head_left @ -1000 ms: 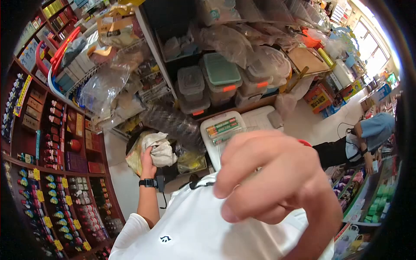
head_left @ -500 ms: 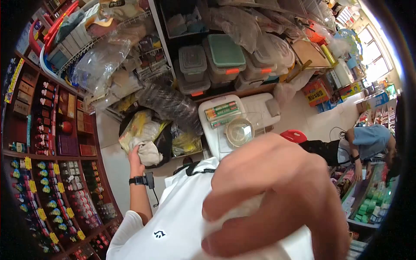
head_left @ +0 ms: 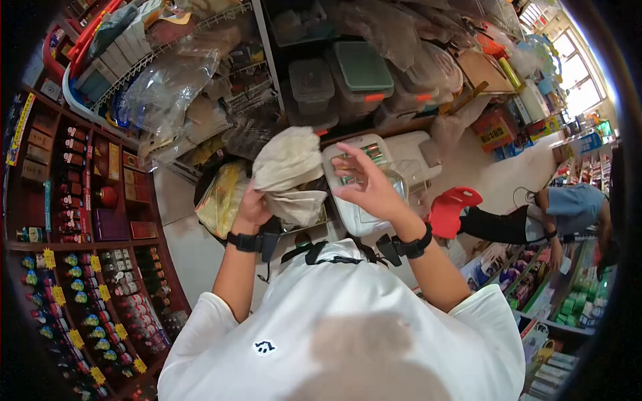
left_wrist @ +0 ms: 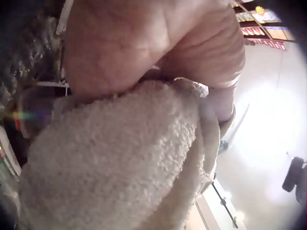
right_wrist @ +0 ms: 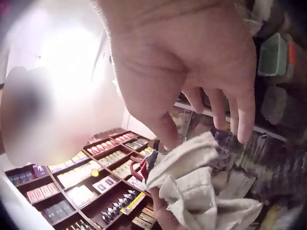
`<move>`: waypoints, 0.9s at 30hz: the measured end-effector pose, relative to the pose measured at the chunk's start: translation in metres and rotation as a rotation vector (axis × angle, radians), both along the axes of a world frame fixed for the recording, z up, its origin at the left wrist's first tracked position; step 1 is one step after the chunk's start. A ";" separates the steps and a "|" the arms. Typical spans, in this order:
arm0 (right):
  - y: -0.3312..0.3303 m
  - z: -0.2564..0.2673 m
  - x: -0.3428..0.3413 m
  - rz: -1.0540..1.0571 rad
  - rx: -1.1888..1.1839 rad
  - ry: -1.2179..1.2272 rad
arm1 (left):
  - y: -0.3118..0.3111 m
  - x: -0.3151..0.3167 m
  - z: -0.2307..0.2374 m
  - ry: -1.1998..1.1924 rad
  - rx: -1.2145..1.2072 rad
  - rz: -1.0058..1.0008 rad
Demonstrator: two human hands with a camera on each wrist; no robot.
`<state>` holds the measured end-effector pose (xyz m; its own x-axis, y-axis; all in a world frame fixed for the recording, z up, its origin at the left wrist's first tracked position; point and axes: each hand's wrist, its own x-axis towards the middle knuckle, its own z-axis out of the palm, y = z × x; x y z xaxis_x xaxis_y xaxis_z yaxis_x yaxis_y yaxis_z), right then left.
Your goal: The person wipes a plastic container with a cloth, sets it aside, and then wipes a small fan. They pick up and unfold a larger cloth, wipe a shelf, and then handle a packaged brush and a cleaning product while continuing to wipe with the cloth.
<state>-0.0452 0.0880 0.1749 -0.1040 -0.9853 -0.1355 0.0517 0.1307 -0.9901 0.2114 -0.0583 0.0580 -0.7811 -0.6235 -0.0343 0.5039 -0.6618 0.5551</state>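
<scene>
A crumpled off-white cloth [head_left: 289, 167] is gripped by the left hand [head_left: 253, 208], raised in front of the chest in the head view. Up close in the left wrist view, the cloth [left_wrist: 115, 153] looks like terry, bunched under the left hand [left_wrist: 153, 43]. To its right the right hand [head_left: 369, 187] holds nothing, its fingers spread and slightly bent, over the white lid with green battery-like packs. The right wrist view has the right hand [right_wrist: 187, 67] apart from the cloth [right_wrist: 192, 182], fingers pointing down.
Lidded storage boxes [head_left: 364, 77] stand beyond the white bin [head_left: 351, 214]. Yellow plastic bags [head_left: 221, 200] lie at the left, beside shelves of bottles [head_left: 87, 287]. A red stool [head_left: 451, 208] and another person [head_left: 568, 210] are at the right.
The left hand has lifted the cloth up and right, from the bags to in front of the chest. The right hand has moved away from the camera and now has its fingers spread.
</scene>
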 end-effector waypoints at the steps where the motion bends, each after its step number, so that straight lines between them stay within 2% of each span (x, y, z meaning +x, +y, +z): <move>1: -0.004 -0.005 0.004 -0.012 0.005 -0.002 | -0.003 -0.005 0.003 -0.002 0.005 -0.012; 3: -0.010 -0.019 0.011 -0.019 -0.119 -0.123 | -0.008 -0.015 0.007 0.024 -0.100 -0.058; 7: -0.016 -0.017 0.031 -0.104 -0.019 -0.480 | -0.011 -0.027 0.033 0.032 -0.163 -0.141; 8: -0.019 -0.027 0.035 -0.222 -0.036 -0.464 | -0.013 -0.032 0.040 0.030 -0.157 -0.147; 9: -0.022 -0.029 0.037 -0.228 -0.031 -0.466 | -0.014 -0.038 0.049 -0.050 -0.393 -0.050; 10: -0.024 -0.031 0.037 -0.332 -0.055 -0.488 | -0.016 -0.041 0.053 -0.131 -0.628 0.050; 11: -0.028 -0.033 0.038 -0.434 -0.078 -0.508 | -0.018 -0.041 0.050 -0.132 -0.624 0.048; 13: -0.032 -0.026 0.041 -0.485 -0.084 -0.498 | -0.021 -0.038 0.041 -0.406 -0.623 0.171; 14: -0.032 -0.026 0.041 -0.479 -0.060 -0.436 | -0.026 -0.033 0.021 -0.456 -0.808 0.226; 15: -0.034 -0.025 0.043 -0.472 -0.038 -0.374 | -0.025 -0.030 0.022 -0.462 -0.803 0.223; 17: -0.043 -0.023 0.044 -0.517 -0.028 -0.370 | -0.022 -0.025 0.024 -0.676 -1.059 0.399; 18: -0.046 -0.026 0.037 -0.492 0.002 -0.232 | -0.020 -0.024 0.034 -0.768 -1.087 0.508; 19: -0.050 -0.031 0.029 -0.464 0.032 -0.096 | -0.022 -0.022 0.042 -0.776 -1.081 0.503; 20: -0.054 -0.048 0.019 -0.447 -0.047 -0.085 | -0.025 -0.021 0.050 -0.769 -1.044 0.500; 21: -0.055 -0.043 0.016 -0.445 -0.036 -0.091 | -0.028 -0.019 0.058 -0.764 -1.008 0.497; 23: -0.059 -0.022 0.011 -0.466 0.016 -0.038 | -0.041 -0.013 0.073 -0.786 -0.941 0.429; 26: -0.061 -0.008 -0.011 -0.360 0.041 0.083 | -0.064 -0.005 0.094 -0.719 -0.978 0.099; 27: -0.061 -0.004 -0.017 -0.317 0.020 0.138 | -0.069 -0.004 0.102 -0.725 -0.978 0.098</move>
<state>-0.0626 0.0269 0.1713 -0.4229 -0.8985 -0.1180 -0.0412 0.1491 -0.9880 0.2075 -0.1274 0.1597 -0.7240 -0.6858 0.0743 -0.1045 0.2155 0.9709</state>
